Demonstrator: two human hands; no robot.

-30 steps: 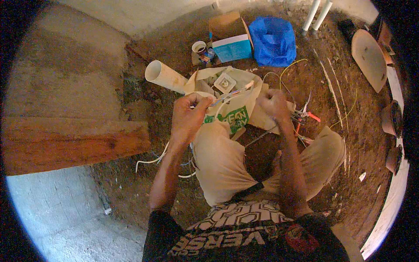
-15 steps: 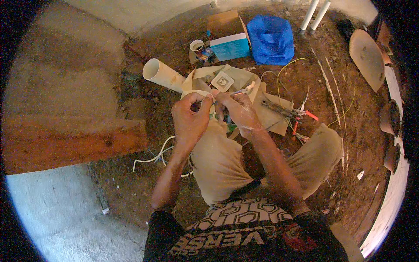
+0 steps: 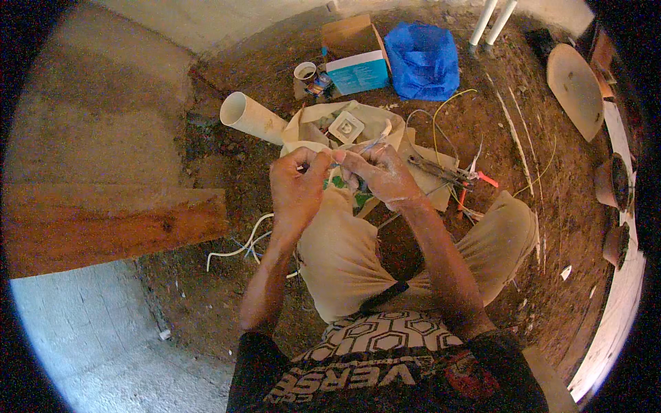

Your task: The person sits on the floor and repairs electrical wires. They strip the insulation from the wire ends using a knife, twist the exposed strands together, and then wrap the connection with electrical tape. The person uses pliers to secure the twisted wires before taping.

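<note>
My left hand [image 3: 299, 182] is closed in a pinch, its thumb and forefinger meeting my right fingertips above my lap. My right hand [image 3: 385, 172] is closed too. Between the fingertips runs a thin wire [image 3: 333, 165], mostly covered by the fingers. A slim pale object [image 3: 383, 132] sticks out beyond my right fingers; its kind does not show clearly. Just past my hands, a white square socket [image 3: 346, 127] lies on a beige cloth bag [image 3: 303, 127]. Red-handled pliers [image 3: 486, 179] rest among tools and wires to the right.
A wide white pipe [image 3: 251, 117] lies beyond my left hand. Farther off are a cup [image 3: 305, 71], an open cardboard box [image 3: 358, 69] and a blue bag [image 3: 421, 62]. White cable [image 3: 234, 255] curls on the dirt floor by a wooden board [image 3: 117, 227]. Two white pipes [image 3: 492, 24] stand upright.
My fingertips have come slightly lower and closer together, with my right thumb now against my left fingers. The whole view has shifted a little.
</note>
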